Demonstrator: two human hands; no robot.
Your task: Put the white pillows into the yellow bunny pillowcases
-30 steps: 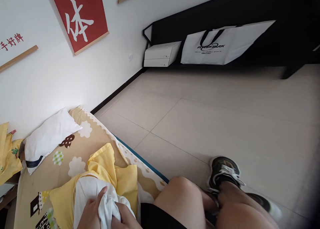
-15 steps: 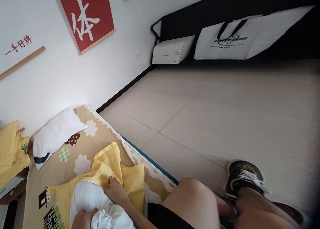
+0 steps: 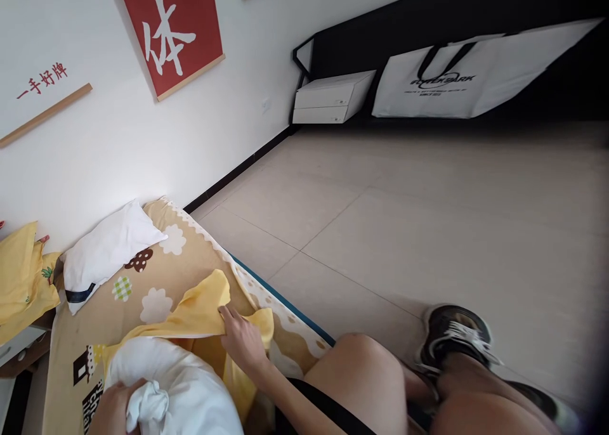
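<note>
I sit at the edge of a bed with a patterned tan sheet [image 3: 157, 276]. My left hand [image 3: 114, 409] is closed on the bunched end of a white pillow [image 3: 176, 384] at the bottom left. My right hand [image 3: 242, 340] pinches the edge of a yellow pillowcase [image 3: 200, 311], which is stretched out above the white pillow. Part of the yellow cloth lies under my right hand.
A second white pillow [image 3: 104, 251] lies further up the bed, with yellow bedding [image 3: 21, 283] at the far left. My bare knees [image 3: 366, 371] and a dark sneaker [image 3: 457, 337] are at the bottom right. A white drawer unit [image 3: 328, 97] and white tote bag [image 3: 471, 73] stand across the tiled floor.
My right hand moved off the white pillow, took hold of the yellow pillowcase edge and pulled it taut. My left hand drew the white pillow's bunched end down and left.
</note>
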